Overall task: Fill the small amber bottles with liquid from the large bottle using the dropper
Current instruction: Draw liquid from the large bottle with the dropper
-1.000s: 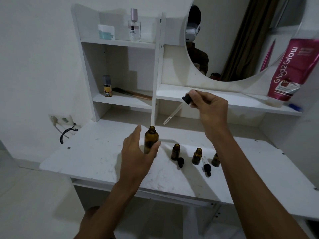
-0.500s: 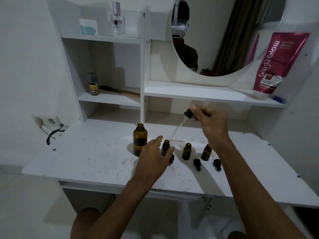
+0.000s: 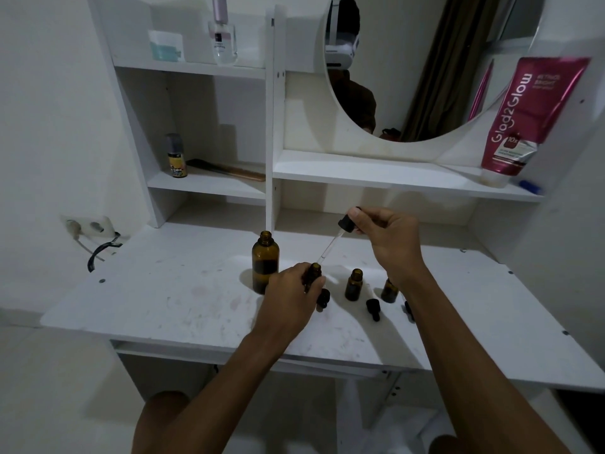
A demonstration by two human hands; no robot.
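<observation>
White walls and a white vanity desk [image 3: 183, 299] with shelves and a round mirror [image 3: 425, 60] fill the view; at the far left a wall socket [image 3: 86, 226] sits beside the desk's edge. On the desktop the large amber bottle [image 3: 264, 262] stands upright and uncapped, just left of the left hand [image 3: 291, 296]. That hand reaches in from below with the forearm angled up and to the right, its fingers and thumb curled around the first small amber bottle [image 3: 313, 275], holding it upright on the desk so that only the neck and shoulder show. A black cap [image 3: 323, 298] lies just beside the thumb. The glass dropper [image 3: 334, 244] slants down and left, its tip at or just above that bottle's mouth; whether it touches cannot be told. The right hand [image 3: 389, 237] is raised above the desk, wrist bent, pinching the dropper's black rubber bulb between thumb and fingertips. Further right a second small bottle [image 3: 353, 285] stands open with a loose dropper cap [image 3: 373, 308] in front of it, and a third small bottle [image 3: 389, 290] stands partly hidden behind the right forearm.
</observation>
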